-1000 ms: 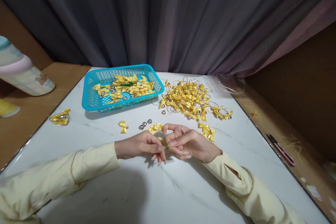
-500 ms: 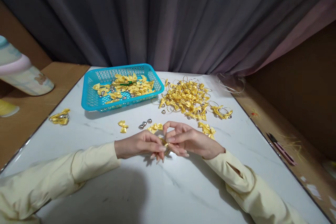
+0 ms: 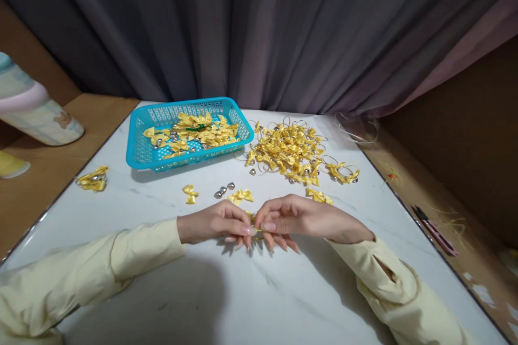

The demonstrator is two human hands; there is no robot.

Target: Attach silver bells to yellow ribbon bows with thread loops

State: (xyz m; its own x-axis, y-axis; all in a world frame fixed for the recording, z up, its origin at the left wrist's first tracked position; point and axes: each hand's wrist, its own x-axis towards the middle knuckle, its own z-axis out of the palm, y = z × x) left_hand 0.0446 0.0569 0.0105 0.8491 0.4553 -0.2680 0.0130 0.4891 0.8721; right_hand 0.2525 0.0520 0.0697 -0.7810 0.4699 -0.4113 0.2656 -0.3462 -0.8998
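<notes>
Near the middle of the white table, my left hand pinches a thin gold cord between thumb and forefinger. From the other side my right hand has thumb and forefinger closed on the same cord, its other fingers spread below. A bit of yellow ribbon shows behind the fingertips, mostly hidden. Just beyond the hands lie a yellow bow, another bow farther left, and several small silver bells. More bows lie past my right hand.
A blue basket at the back holds yellow bows and bells. Right of it is a heap of bows on gold loops. A tied bundle lies at left. Thread snips rest beyond the right edge; a tumbler stands left.
My right hand has turned over and flattened, its forefinger coming down beside the thumb at the cord, with the wrist shifted right. My left hand stays nearly where it was.
</notes>
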